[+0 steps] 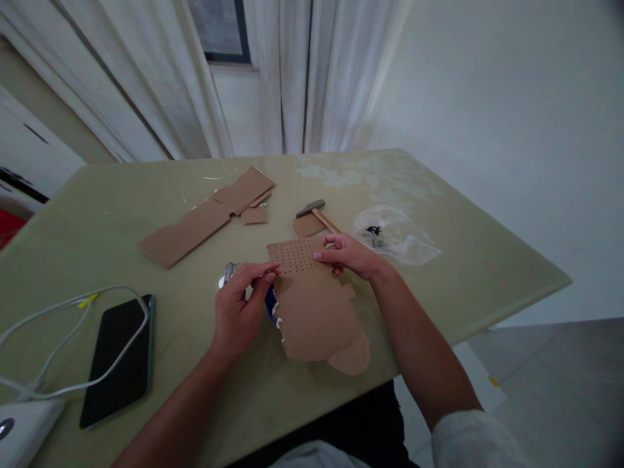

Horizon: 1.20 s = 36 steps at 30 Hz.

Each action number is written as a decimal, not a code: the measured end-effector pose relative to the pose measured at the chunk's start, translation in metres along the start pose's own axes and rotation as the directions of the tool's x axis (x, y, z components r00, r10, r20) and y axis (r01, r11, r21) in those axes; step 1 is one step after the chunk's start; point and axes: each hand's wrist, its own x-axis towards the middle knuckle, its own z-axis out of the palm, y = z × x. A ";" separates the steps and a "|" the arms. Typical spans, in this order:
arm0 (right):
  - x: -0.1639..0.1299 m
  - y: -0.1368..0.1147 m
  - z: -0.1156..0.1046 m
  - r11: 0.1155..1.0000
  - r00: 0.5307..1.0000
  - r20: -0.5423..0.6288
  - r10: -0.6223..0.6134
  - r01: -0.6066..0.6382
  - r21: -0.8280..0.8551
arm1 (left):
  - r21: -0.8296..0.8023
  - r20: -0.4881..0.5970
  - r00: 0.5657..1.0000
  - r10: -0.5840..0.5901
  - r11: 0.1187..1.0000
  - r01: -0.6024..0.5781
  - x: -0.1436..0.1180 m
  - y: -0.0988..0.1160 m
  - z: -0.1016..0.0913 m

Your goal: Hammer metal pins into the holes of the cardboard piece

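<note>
A torn piece of brown cardboard (pixel 316 312) lies in front of me, with rows of small dark holes in its upper part and a ragged left edge showing white bits. My right hand (pixel 348 252) grips its upper right edge, thumb on top and fingers partly hidden beneath. At the left edge of the holes, my left hand (pixel 244 299) is closed in a pinch; something small and dark may be between the fingertips, too small to name. A dark blue item (pixel 270 301) shows under the cardboard's left side. Behind my left hand, a striped object (pixel 230 272) is partly hidden.
A hammer (pixel 312 209) with a wooden handle rests beyond the cardboard on a small cardboard square (pixel 309 226). Further left lie cardboard strips (pixel 195 227). A clear plastic bag (pixel 397 234) with small black pieces is at right. A phone (pixel 119 357) and white cable (pixel 63 305) lie left.
</note>
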 end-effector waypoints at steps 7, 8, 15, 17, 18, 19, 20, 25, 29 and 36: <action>0.002 0.002 -0.001 1.000 1.000 0.012 -0.009 0.009 -0.015 | -0.002 0.009 1.000 -0.019 1.000 0.019 -0.001 -0.001 0.000; 0.001 0.002 -0.001 1.000 1.000 0.012 -0.009 0.009 -0.012 | -0.005 0.010 1.000 -0.015 1.000 0.015 -0.001 -0.001 0.000; 0.002 0.001 0.000 1.000 1.000 0.018 -0.024 0.024 -0.014 | -0.009 0.008 1.000 -0.009 1.000 0.009 -0.001 0.000 0.000; 0.002 0.002 0.000 0.999 1.000 0.018 -0.024 0.025 -0.023 | -0.008 0.010 1.000 -0.020 1.000 0.020 -0.001 0.000 0.000; 0.002 0.002 0.000 0.999 1.000 0.020 -0.024 0.025 -0.026 | -0.004 0.014 1.000 -0.026 1.000 0.026 -0.001 0.000 0.000; 0.002 0.001 0.000 0.999 0.999 0.022 -0.024 0.024 -0.029 | 0.001 0.017 0.999 -0.032 0.999 0.032 -0.001 -0.001 0.000; 0.002 0.001 0.001 0.999 0.999 0.023 -0.023 0.024 -0.031 | 0.004 0.020 0.999 -0.037 0.999 0.037 -0.001 -0.001 0.000; -0.002 -0.004 -0.004 0.991 0.983 -0.160 -0.088 0.071 -0.109 | -0.010 0.014 0.999 -0.043 0.999 0.043 0.000 -0.002 0.000; -0.005 -0.005 -0.016 0.923 0.789 -0.543 -0.289 0.080 -0.376 | -0.004 0.007 0.998 -0.068 0.998 0.068 0.000 -0.001 0.000; 0.009 0.012 -0.025 0.695 0.694 -0.579 -0.429 -0.156 -0.702 | 0.013 0.016 0.998 -0.057 0.998 0.057 0.001 0.002 0.000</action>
